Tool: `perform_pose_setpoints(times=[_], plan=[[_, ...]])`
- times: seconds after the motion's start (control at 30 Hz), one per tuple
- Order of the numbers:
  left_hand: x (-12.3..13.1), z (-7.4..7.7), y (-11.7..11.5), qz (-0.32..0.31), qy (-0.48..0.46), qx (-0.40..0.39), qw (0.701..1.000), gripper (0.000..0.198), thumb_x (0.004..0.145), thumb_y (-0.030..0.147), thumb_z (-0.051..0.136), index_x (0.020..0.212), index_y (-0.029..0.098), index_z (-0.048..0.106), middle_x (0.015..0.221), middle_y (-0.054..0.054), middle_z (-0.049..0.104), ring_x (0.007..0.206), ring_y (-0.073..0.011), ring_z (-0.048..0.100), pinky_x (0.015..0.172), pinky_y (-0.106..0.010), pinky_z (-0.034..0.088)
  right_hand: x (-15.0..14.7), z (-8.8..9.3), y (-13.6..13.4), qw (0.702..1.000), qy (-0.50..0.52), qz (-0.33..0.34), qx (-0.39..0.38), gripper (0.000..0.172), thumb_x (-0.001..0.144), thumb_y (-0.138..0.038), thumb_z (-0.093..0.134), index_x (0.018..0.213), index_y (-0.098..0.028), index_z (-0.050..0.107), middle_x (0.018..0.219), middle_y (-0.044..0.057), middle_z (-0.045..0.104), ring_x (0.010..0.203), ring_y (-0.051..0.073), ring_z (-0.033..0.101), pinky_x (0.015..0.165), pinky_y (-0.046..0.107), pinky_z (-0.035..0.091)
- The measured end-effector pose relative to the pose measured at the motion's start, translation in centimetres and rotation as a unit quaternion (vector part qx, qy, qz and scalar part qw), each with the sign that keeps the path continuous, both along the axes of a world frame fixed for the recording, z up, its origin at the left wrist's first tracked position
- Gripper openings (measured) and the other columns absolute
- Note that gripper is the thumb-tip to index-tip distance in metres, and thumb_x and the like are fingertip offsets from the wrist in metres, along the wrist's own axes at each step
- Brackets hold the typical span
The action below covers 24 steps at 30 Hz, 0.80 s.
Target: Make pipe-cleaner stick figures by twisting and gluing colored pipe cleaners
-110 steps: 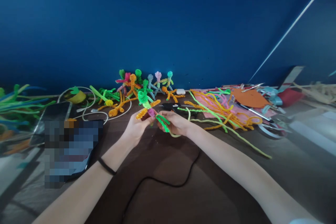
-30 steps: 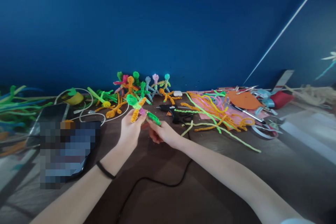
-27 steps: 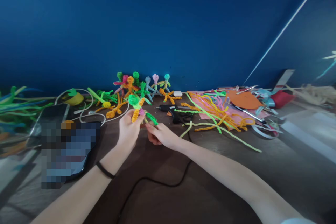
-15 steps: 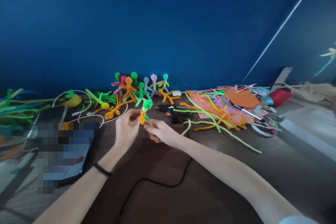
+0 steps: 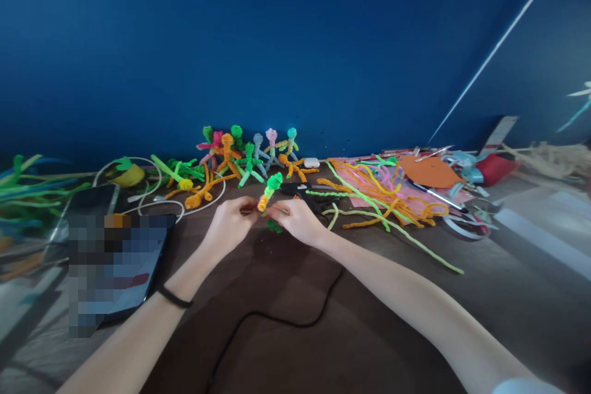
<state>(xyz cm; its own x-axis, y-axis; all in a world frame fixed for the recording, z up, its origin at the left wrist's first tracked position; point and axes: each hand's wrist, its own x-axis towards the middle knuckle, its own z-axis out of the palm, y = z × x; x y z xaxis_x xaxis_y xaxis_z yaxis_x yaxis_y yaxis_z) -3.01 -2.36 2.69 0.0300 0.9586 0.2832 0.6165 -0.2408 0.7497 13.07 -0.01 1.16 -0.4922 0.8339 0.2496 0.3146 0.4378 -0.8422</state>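
Observation:
Between my two hands is a small pipe cleaner figure (image 5: pixel 272 186) with a bright green head and a yellow and orange body, tilted with its head up to the right. My left hand (image 5: pixel 232 221) pinches it from the left side. From the right, my right hand (image 5: pixel 298 220) grips it with thumb and fingers closed. A bit of darker green pipe cleaner (image 5: pixel 275 226) pokes out below my fingertips. The parts inside my fingers are hidden. Just behind my right hand lies a black hot glue gun (image 5: pixel 300 189), partly covered by the hand.
Several finished pipe cleaner figures (image 5: pixel 249 163) stand against the blue wall (image 5: pixel 295 49). Loose pipe cleaners (image 5: pixel 392 212) and orange paper (image 5: pixel 429 171) lie to the right. A tablet (image 5: pixel 133 277), a phone (image 5: pixel 87 206) and a white cable (image 5: pixel 184 212) are at left. A black cord (image 5: pixel 277 321) crosses the table.
Both hands have shifted slightly right with the figure. It has gone from upright to tilted rightward, and dark green pipe cleaner now shows beneath my fingers.

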Motion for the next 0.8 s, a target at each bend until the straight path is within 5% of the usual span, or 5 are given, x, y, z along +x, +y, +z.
perform_pose_setpoints(times=[0.33,0.67,0.8], plan=[[0.1,0.9,-0.2,-0.020,-0.082,-0.084,0.993,0.018,0.062,0.033,0.064,0.064,0.015,0.063,0.044,0.004,0.053,0.040,-0.0094,0.043,0.041,-0.021,0.030,0.5,0.3,0.2,0.998,0.034,-0.023,0.055,0.030,0.083,-0.033,0.045,0.065,-0.013,0.059,0.057,0.000,0.050,0.055,0.009,0.042,0.056,0.021,0.031],[0.9,0.6,-0.7,-0.058,-0.127,-0.089,0.986,0.019,0.064,0.032,0.064,0.065,0.013,0.060,0.053,0.000,0.057,0.048,-0.0109,0.049,0.047,-0.023,0.038,0.6,-0.1,0.5,0.993,0.071,-0.055,0.081,0.032,0.081,-0.033,0.048,0.055,-0.014,0.048,0.053,-0.003,0.040,0.053,0.007,0.036,0.051,0.020,0.027],[1.2,0.6,-0.9,-0.048,-0.189,-0.072,0.978,0.019,0.064,0.032,0.065,0.070,0.014,0.062,0.053,0.001,0.054,0.048,-0.0104,0.048,0.048,-0.023,0.038,0.7,-0.4,1.0,0.991,0.124,-0.036,0.017,0.038,0.079,-0.043,0.048,0.054,-0.015,0.044,0.049,-0.005,0.031,0.048,0.006,0.029,0.047,0.021,0.023]])
